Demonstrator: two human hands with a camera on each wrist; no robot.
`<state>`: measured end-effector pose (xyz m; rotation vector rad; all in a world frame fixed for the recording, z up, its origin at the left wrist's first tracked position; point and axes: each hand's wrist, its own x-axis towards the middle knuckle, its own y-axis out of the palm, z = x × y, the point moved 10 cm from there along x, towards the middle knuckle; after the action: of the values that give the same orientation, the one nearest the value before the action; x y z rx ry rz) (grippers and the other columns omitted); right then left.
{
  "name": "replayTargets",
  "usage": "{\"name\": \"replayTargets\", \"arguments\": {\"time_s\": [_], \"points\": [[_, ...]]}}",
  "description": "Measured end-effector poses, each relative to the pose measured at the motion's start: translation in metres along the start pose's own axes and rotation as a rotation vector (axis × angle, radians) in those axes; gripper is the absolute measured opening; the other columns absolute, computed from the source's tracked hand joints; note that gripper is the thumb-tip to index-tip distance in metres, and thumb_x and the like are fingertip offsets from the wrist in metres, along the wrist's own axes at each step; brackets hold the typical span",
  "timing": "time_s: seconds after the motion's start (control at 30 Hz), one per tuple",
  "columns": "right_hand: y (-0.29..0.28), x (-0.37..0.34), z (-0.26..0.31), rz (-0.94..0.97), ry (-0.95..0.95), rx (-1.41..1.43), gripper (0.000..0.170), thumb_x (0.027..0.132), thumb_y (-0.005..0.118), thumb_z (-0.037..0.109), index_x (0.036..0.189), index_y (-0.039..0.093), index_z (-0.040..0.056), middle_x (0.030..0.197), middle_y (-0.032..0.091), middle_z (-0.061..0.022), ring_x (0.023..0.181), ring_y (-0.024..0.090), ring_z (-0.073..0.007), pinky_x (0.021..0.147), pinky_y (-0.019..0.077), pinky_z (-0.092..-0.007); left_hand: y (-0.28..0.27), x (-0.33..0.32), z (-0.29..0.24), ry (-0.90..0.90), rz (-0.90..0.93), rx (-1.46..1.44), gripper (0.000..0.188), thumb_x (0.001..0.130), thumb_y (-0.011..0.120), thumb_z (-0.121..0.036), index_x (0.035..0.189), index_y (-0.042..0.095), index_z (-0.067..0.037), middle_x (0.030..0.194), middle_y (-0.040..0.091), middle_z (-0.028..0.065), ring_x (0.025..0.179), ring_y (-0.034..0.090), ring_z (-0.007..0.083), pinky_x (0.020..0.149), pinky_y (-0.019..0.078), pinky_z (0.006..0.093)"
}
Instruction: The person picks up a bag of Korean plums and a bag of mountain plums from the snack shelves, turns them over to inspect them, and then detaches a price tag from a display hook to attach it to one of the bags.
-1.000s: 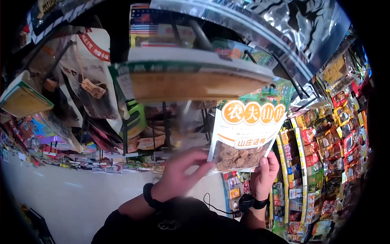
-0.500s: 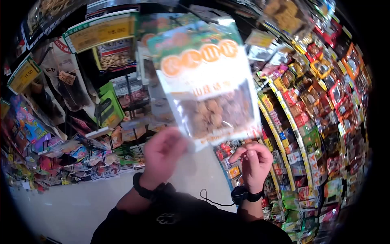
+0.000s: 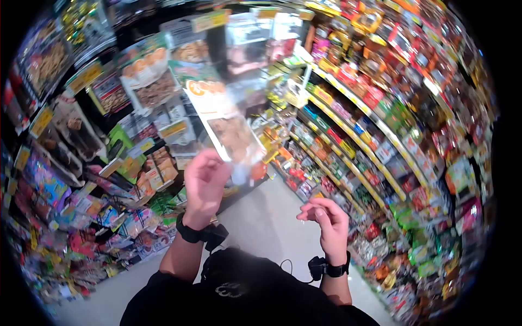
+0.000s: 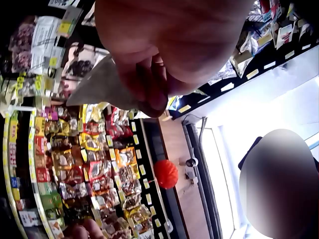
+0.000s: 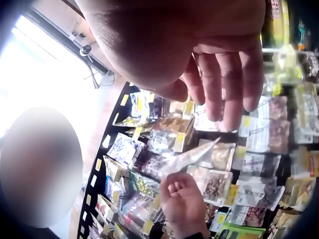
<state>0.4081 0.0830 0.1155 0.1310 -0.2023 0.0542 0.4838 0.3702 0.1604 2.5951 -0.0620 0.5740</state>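
Note:
In the head view my left hand point(image 3: 206, 182) pinches the lower edge of a bag of dried plums point(image 3: 220, 117), green at the top and white below, with a clear window onto brown pieces. It tilts in front of the hanging snack bags. The left wrist view has the curled fingers of the left hand point(image 4: 164, 45) on a pale corner of the bag point(image 4: 97, 84). From the right wrist view the bag point(image 5: 192, 158) appears nearly edge-on above that hand. My right hand point(image 3: 330, 221) is off to the right, holding nothing, its fingers loosely bent.
A similar plum bag point(image 3: 149, 81) hangs on the rack at left among other packets and yellow price tags point(image 3: 212, 20). Tiered shelves point(image 3: 375, 119) of small colourful packets curve along the right. Pale floor point(image 3: 261, 217) lies between. A blurred person's head point(image 4: 279, 184) shows beyond.
The right hand has let go of the bag and moved away from it. The bag has turned from facing the camera to a slant, in the left hand alone. The view has swung right.

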Motion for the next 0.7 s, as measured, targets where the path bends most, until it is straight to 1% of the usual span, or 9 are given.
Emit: {"name": "replayTargets", "arguments": {"time_s": [0.1, 0.13, 0.3, 0.37, 0.43, 0.5, 0.53, 0.63, 0.7], "points": [[-0.034, -0.042, -0.001, -0.136, 0.078, 0.022, 0.030, 0.107, 0.051, 0.010, 0.132, 0.060, -0.0039, 0.116, 0.071, -0.0175, 0.101, 0.073, -0.0253, 0.092, 0.0578, -0.0360, 0.058, -0.033, 0.020, -0.078, 0.178, 0.040, 0.018, 0.093, 0.065, 0.005, 0.110, 0.063, -0.002, 0.097, 0.067, 0.0020, 0.086, 0.064, 0.0076, 0.075, 0.0511, 0.0223], [-0.045, -0.057, -0.001, -0.140, 0.092, 0.026, 0.037, 0.110, 0.047, 0.019, 0.136, 0.057, -0.0045, 0.120, 0.070, -0.0186, 0.103, 0.072, -0.0267, 0.094, 0.0567, -0.0377, 0.078, -0.046, 0.027, -0.160, 0.229, -0.026, 0.021, 0.089, 0.067, 0.008, 0.108, 0.064, -0.001, 0.099, 0.069, 0.0032, 0.087, 0.066, 0.0096, 0.079, 0.0532, 0.0243], [-0.110, -0.151, 0.017, -0.330, -0.032, 0.255, 0.050, 0.112, 0.044, 0.031, 0.137, 0.053, -0.0100, 0.122, 0.070, -0.0183, 0.106, 0.071, -0.0254, 0.096, 0.0556, -0.0393, 0.173, -0.107, 0.066, -0.462, 0.566, -0.238, 0.025, 0.082, 0.072, 0.010, 0.103, 0.064, -0.002, 0.100, 0.068, 0.0015, 0.087, 0.065, 0.0101, 0.078, 0.0521, 0.0257], [-0.131, -0.191, 0.033, -0.383, -0.099, 0.330, 0.041, 0.110, 0.051, 0.024, 0.135, 0.056, -0.0078, 0.117, 0.072, -0.0136, 0.103, 0.070, -0.0185, 0.093, 0.0546, -0.0326, 0.205, -0.137, 0.089, -0.505, 0.843, -0.178, 0.024, 0.080, 0.074, 0.010, 0.098, 0.063, -0.002, 0.098, 0.066, 0.0003, 0.086, 0.063, 0.0087, 0.075, 0.0492, 0.0244], [-0.154, -0.233, 0.044, -0.523, -0.126, 0.245, 0.035, 0.107, 0.055, 0.019, 0.132, 0.058, -0.0067, 0.113, 0.073, -0.0113, 0.100, 0.069, -0.0147, 0.089, 0.0533, -0.0292, 0.234, -0.162, 0.107, -0.572, 0.959, -0.097, 0.023, 0.081, 0.075, 0.009, 0.095, 0.061, -0.002, 0.096, 0.064, -0.0005, 0.086, 0.061, 0.0074, 0.072, 0.0462, 0.0230], [-0.171, -0.279, 0.054, -0.671, -0.128, 0.170, 0.031, 0.105, 0.059, 0.013, 0.129, 0.059, -0.0055, 0.110, 0.073, -0.0091, 0.097, 0.067, -0.0109, 0.086, 0.0521, -0.0258, 0.272, -0.185, 0.109, -0.545, 1.034, -0.168, 0.021, 0.083, 0.075, 0.008, 0.097, 0.062, -0.002, 0.098, 0.065, 0.0005, 0.091, 0.061, 0.0091, 0.080, 0.0484, 0.0254], [-0.177, -0.300, 0.062, -0.719, -0.146, 0.152, 0.028, 0.103, 0.060, 0.009, 0.127, 0.060, -0.0046, 0.108, 0.073, -0.0077, 0.095, 0.066, -0.0086, 0.083, 0.0506, -0.0241, 0.298, -0.200, 0.101, -0.586, 1.080, -0.249, 0.019, 0.085, 0.075, 0.007, 0.098, 0.062, 0.000, 0.100, 0.065, 0.0022, 0.097, 0.061, 0.0116, 0.091, 0.0487, 0.0296], [-0.189, -0.360, 0.081, -0.911, -0.185, 0.088, 0.023, 0.102, 0.061, 0.004, 0.123, 0.061, -0.0040, 0.106, 0.073, -0.0067, 0.088, 0.063, -0.0056, 0.076, 0.0485, -0.0223, 0.338, -0.238, 0.117, -0.671, 1.278, -0.281, 0.021, 0.086, 0.075, 0.007, 0.102, 0.062, 0.002, 0.107, 0.066, 0.0053, 0.104, 0.061, 0.0137, 0.100, 0.0468, 0.0334], [-0.190, -0.399, 0.091, -1.005, -0.214, 0.001, 0.024, 0.101, 0.061, 0.003, 0.124, 0.061, -0.0047, 0.106, 0.072, -0.0072, 0.087, 0.062, -0.0057, 0.073, 0.0487, -0.0218, 0.360, -0.267, 0.126, -0.747, 1.367, -0.349, 0.028, 0.087, 0.074, 0.004, 0.112, 0.063, 0.004, 0.118, 0.067, 0.0093, 0.109, 0.062, 0.0155, 0.100, 0.0476, 0.0336]]}}
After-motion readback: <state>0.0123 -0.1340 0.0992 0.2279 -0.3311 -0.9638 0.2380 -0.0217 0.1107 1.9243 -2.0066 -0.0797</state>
